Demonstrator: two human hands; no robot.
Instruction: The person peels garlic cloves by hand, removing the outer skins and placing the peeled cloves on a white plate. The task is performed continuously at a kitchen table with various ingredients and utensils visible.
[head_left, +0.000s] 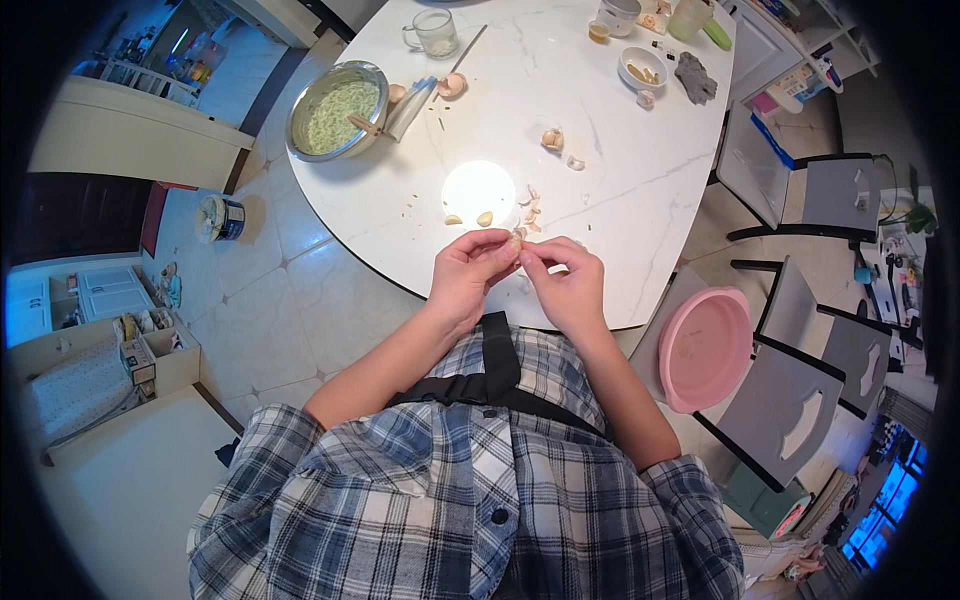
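Observation:
Over the near edge of the white marble-patterned table, my left hand and my right hand meet at the fingertips. Between them is a small garlic clove with papery skin; the fingers partly hide it. Two peeled cloves lie just beyond my left hand. Bits of garlic skin lie beyond the fingertips. Farther off are a partial garlic bulb and a loose clove.
A metal bowl of greenish mixture stands at the left, near eggshells and a glass mug. A small white bowl and a grey cloth are at the back right. A pink basin rests on a chair at right.

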